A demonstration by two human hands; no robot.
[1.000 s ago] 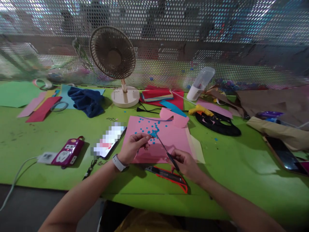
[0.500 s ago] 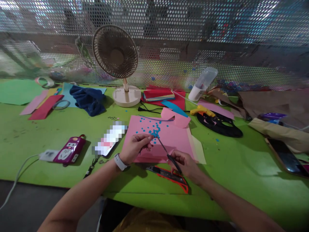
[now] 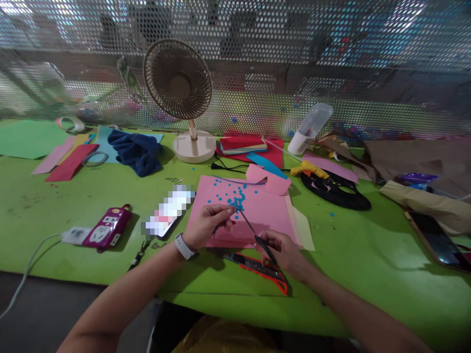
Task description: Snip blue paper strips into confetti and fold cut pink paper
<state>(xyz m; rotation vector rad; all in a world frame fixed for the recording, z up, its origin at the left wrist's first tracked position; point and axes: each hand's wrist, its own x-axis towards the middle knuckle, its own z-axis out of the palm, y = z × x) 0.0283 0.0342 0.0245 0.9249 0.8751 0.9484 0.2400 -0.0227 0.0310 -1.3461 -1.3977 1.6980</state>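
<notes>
With finger and thumb pinched, my left hand [image 3: 211,220] holds what looks like a narrow blue paper strip, mostly hidden by the fingers. My right hand [image 3: 281,250] is closed around the dark handles of a pair of scissors [image 3: 247,221], whose blades point up and left to my left fingertips. Under both hands lies a pink paper sheet [image 3: 250,230]. Small blue paper pieces [image 3: 239,196] are scattered over it, thickest just beyond the scissor tips. Below my right hand, an orange and black utility knife [image 3: 257,267] rests on the green table [image 3: 206,294].
A phone [image 3: 171,211] and a purple power socket [image 3: 110,225] lie left. Behind stand a fan [image 3: 193,147], a stack of coloured paper [image 3: 243,146] and a white bottle [image 3: 307,132]. A yellow glue gun [image 3: 309,169] and another phone [image 3: 437,240] are right.
Both hands stay almost in place, scissor tips still at the left fingertips. The whole view has shifted very slightly.
</notes>
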